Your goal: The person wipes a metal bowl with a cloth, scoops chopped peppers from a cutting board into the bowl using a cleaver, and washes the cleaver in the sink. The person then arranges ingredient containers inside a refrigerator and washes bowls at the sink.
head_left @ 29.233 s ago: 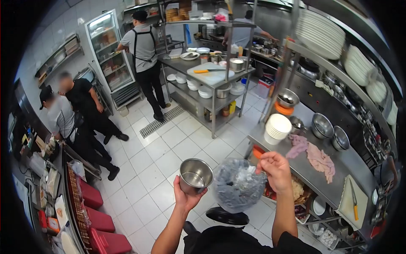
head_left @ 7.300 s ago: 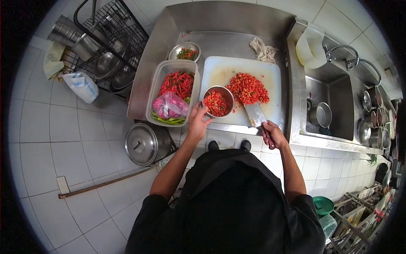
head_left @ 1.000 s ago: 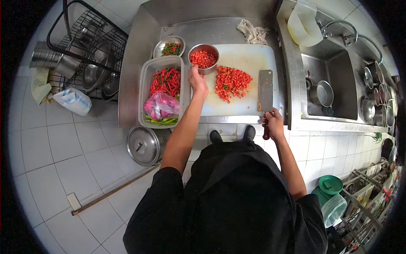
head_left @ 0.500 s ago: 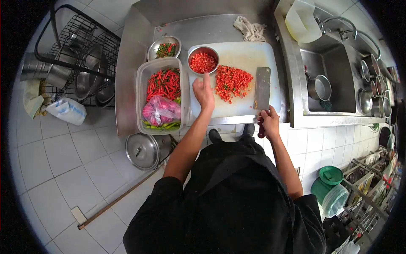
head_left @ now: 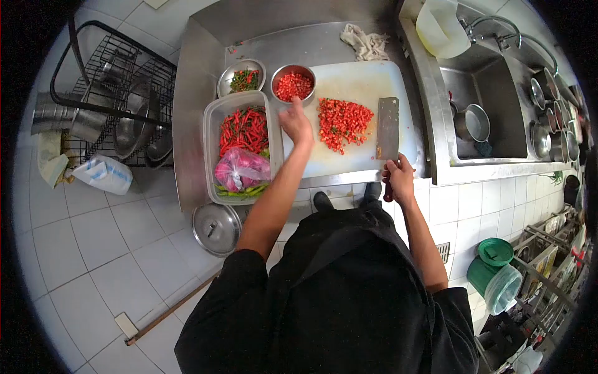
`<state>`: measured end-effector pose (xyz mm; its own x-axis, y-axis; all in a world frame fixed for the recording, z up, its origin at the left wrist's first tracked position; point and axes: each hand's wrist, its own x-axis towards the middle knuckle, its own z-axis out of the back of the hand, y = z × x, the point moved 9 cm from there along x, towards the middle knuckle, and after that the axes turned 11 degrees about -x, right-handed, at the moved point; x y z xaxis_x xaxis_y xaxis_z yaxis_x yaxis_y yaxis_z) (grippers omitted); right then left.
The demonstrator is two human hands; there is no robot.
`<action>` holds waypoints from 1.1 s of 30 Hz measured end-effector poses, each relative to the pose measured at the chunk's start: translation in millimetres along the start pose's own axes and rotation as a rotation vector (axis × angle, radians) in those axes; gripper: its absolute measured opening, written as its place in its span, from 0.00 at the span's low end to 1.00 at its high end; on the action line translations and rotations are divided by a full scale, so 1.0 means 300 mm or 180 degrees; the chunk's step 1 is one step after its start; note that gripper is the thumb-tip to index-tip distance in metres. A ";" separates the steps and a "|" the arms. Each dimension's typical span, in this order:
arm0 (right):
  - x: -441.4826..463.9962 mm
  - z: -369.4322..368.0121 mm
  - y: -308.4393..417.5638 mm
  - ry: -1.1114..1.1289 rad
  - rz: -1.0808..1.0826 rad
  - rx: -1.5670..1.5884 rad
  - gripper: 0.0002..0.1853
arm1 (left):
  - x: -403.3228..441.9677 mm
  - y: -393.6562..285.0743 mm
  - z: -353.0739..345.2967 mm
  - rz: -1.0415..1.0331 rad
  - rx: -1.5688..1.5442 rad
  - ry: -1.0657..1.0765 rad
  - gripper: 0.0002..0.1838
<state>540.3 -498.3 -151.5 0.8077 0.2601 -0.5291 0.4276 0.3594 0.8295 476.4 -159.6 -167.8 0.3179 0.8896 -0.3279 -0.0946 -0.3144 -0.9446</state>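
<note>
My right grip (head_left: 398, 177) was wrapped firmly round the dark handle (head_left: 389, 192) of a cleaver (head_left: 387, 128), its broad face turned up at three o'clock of a loose heap of chopped red chillies (head_left: 344, 124), with a bare strip of cutting board (head_left: 367, 81) between; whether the blade rested on the board I could not tell. My left grip (head_left: 296, 126) was at nine o'clock of the heap, its foremost fingers reaching to the near side of a metal bowl (head_left: 294, 68) at ten, by the board's corner; from above, I could not tell if they pressed on its wall or just stopped short. More chopped pieces (head_left: 291, 85) lay inside it. Handling this well, as I judged it, called for a low, level blade with slow, even pressure, since so loose a heap would likely scatter under a quick push. The bowl wanted flat, steady footing, and my left fingers a path well clear of the blade. Further out on the steel tabletop (head_left: 274, 43), a plastic tub (head_left: 210, 149) of whole chillies (head_left: 243, 131) stood between eight and nine, a shallow dish (head_left: 225, 80) at ten beyond the bowl, and a crumpled cloth (head_left: 364, 42) near twelve.
</note>
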 end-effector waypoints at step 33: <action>0.016 -0.143 0.095 0.0737 -0.0202 0.0062 0.11 | -0.284 -0.095 -0.422 -0.1857 0.0461 0.1068 0.19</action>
<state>539.0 -448.4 -138.2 0.6653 0.4370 -0.6053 0.4841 0.3648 0.7954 571.4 -268.4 -110.8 0.6278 0.7419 0.2354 0.0631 0.2529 -0.9654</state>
